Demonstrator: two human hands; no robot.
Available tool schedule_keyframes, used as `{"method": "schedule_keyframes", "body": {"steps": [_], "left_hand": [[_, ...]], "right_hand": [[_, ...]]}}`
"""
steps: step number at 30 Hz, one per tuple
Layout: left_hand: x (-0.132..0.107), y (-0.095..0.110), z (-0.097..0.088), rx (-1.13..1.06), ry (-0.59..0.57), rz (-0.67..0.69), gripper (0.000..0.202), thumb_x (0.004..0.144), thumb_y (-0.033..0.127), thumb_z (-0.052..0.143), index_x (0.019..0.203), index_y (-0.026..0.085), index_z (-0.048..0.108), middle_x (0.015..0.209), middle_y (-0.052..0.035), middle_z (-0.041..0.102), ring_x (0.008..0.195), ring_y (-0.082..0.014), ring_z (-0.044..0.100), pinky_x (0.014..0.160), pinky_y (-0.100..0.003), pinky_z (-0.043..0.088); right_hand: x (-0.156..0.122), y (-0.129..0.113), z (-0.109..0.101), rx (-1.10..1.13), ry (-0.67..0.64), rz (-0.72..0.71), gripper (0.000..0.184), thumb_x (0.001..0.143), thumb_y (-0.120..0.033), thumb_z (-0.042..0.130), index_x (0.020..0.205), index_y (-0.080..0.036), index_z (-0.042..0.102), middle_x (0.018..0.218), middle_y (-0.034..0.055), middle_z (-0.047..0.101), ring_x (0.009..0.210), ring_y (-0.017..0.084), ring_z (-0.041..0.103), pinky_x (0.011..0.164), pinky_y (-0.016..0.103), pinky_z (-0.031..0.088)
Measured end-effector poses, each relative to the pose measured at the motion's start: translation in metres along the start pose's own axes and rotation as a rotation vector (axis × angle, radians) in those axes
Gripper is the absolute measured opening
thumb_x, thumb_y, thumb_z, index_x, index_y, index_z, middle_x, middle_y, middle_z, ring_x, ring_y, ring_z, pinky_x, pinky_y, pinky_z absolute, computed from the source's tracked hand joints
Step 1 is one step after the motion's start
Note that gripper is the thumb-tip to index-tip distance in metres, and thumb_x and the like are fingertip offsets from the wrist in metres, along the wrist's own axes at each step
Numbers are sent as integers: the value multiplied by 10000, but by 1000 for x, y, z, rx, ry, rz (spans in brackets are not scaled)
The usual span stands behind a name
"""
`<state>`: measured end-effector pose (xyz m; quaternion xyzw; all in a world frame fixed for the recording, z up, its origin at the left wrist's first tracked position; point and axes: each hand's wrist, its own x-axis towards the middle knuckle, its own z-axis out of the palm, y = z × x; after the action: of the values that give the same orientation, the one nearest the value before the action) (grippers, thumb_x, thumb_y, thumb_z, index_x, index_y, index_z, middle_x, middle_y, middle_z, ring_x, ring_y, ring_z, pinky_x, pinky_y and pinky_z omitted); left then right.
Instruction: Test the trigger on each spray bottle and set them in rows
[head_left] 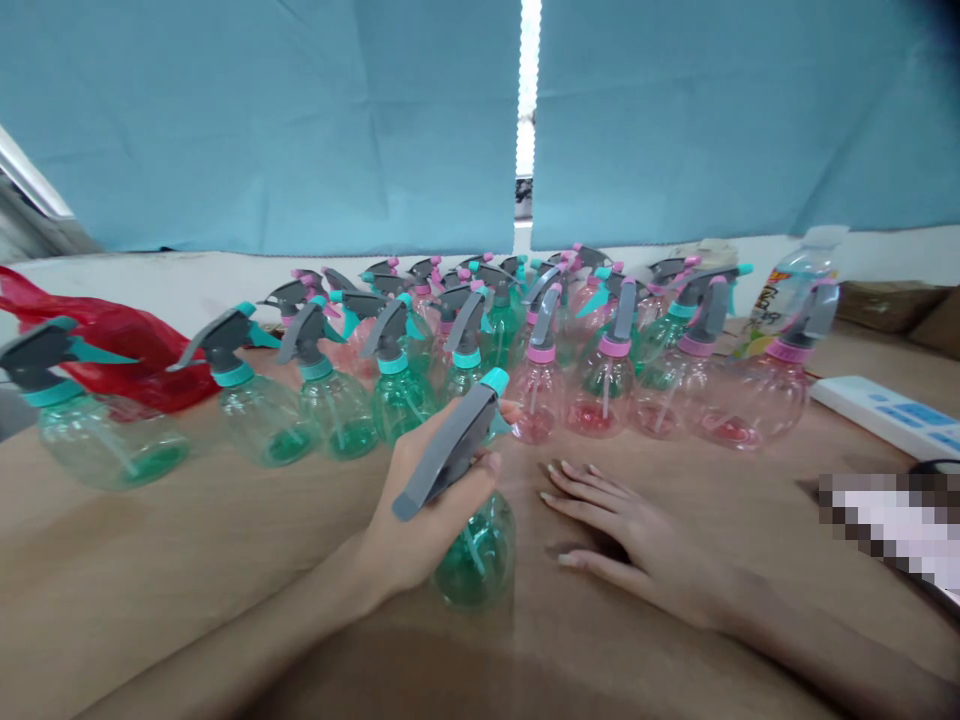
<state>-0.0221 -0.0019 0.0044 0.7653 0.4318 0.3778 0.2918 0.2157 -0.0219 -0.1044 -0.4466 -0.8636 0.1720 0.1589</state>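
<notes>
My left hand [420, 510] is wrapped round the neck of a green spray bottle [474, 552] with a grey trigger head, standing on the wooden table [187, 590] close to me. Beside it on the right, my right hand [626, 525] lies flat on the table with its fingers stretched out toward the bottle, holding nothing. Behind both hands stand several green spray bottles [337, 400] on the left and several pink spray bottles [607, 385] on the right.
A red plastic bag [112, 340] lies at the far left. A white remote-like device [892, 412] sits at the right edge, and a labelled water bottle [787, 285] stands behind the pink bottles. Blue curtains [300, 120] hang behind the table.
</notes>
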Motion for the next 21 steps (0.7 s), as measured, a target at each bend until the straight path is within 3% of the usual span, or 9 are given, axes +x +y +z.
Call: {"method": "schedule_keyframes", "body": {"steps": [5,14,21], "left_hand": [[0,-1,-1,-3,-5,15,50,834,274,477,833,231,502,666,42,502,656,-163,548,561,-297,388],[0,-1,0,-24,3,1,95,830,297,494,889,239,540,703,28,540,730,-183,582,611,-305,422],[-2,-2,-2,-1,23,19,78,772,253,501,801,244,572,647,31,560,679,-183,589,584,-297,441]], "right_hand": [[0,0,1,7,8,-5,578,927,-542,479,1439,-290,384,1540,13,290,1421,254,232,1150,505,243],[-1,0,0,38,35,-7,584,924,-523,500,1448,-310,354,1534,13,303,1418,259,240,1149,511,237],[-1,2,2,49,49,-24,581,919,-514,516,1445,-327,357,1535,5,303,1416,267,244,1147,512,243]]}}
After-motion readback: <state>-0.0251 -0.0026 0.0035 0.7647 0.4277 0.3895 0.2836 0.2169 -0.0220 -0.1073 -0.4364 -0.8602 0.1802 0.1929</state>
